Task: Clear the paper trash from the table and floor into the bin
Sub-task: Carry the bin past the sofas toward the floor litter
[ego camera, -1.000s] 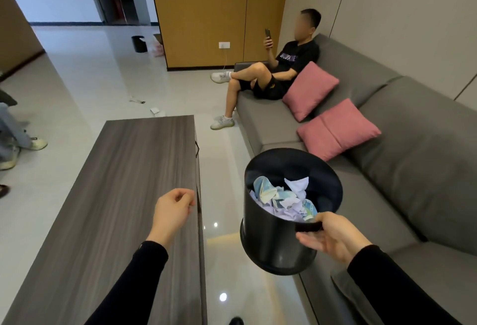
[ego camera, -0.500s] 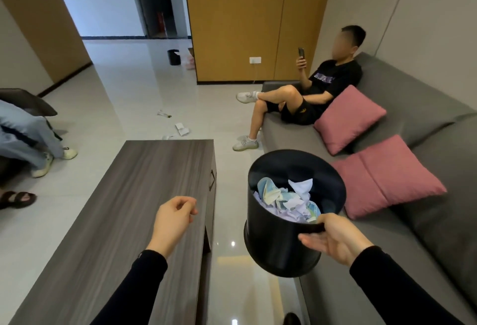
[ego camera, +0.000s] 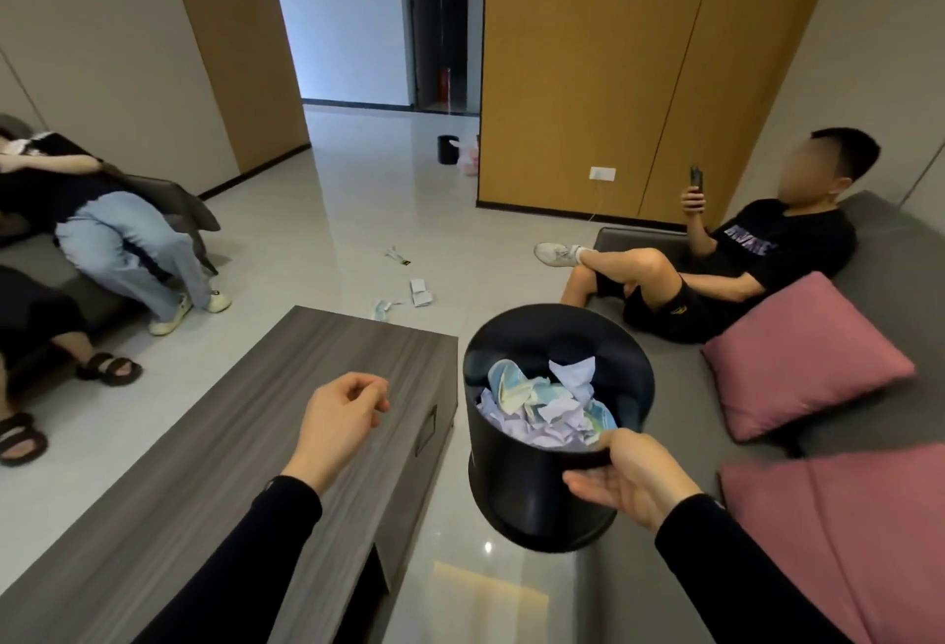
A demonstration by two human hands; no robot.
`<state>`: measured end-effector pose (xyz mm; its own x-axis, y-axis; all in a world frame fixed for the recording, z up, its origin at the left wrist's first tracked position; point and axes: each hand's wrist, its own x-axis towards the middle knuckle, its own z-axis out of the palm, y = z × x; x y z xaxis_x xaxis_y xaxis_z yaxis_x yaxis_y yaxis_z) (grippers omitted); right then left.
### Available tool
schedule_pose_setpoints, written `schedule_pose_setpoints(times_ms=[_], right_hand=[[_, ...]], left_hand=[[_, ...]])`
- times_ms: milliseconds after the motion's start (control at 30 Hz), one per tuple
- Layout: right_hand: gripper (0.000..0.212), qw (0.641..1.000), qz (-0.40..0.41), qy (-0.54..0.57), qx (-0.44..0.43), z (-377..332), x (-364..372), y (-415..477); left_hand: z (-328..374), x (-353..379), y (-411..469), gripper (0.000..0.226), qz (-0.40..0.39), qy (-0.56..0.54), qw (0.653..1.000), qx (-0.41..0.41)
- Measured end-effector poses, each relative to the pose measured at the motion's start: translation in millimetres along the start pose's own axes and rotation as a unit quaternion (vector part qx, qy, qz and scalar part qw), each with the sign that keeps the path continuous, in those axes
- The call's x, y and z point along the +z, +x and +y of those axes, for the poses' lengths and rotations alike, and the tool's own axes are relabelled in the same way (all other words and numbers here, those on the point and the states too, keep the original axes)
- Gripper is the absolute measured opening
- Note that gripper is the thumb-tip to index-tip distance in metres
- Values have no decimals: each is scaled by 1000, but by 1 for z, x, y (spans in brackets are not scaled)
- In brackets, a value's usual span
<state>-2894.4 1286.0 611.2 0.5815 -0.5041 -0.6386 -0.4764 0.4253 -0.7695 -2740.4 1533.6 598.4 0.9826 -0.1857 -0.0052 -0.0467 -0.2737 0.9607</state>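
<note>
My right hand (ego camera: 626, 477) grips the near rim of a black round bin (ego camera: 516, 480), held in the air between the table and the sofa. Crumpled white and blue-green paper (ego camera: 542, 403) fills its bottom. My left hand (ego camera: 340, 421) hovers over the dark wood table (ego camera: 230, 439), fingers loosely curled and holding nothing. On the floor beyond the table's far end lie a folded white paper (ego camera: 420, 291), a crumpled bluish scrap (ego camera: 384, 307) and a small wrapper (ego camera: 399, 256).
A person with a phone sits on the grey sofa (ego camera: 659, 367) at right, near two pink cushions (ego camera: 803, 357). Two people sit at left, feet (ego camera: 110, 368) on the floor. A second black bin (ego camera: 448, 149) stands far back by the orange wall.
The view has swung left and forward, bringing the people at left and more floor paper into sight. The bin stays in my right hand. My left hand's fingers have loosened a little.
</note>
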Motion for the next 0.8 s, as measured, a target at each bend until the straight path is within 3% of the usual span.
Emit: schedule_pose_setpoints(times_ms=[367,800], right_hand=[[43,998,-5,-2,56,-70,27,123],[39,999,10,23,42,-216,103,276]], left_hand=[[-9,44,114,14,23,0,1000,-22],[3,87,352,14,-20,-9,999,-38]])
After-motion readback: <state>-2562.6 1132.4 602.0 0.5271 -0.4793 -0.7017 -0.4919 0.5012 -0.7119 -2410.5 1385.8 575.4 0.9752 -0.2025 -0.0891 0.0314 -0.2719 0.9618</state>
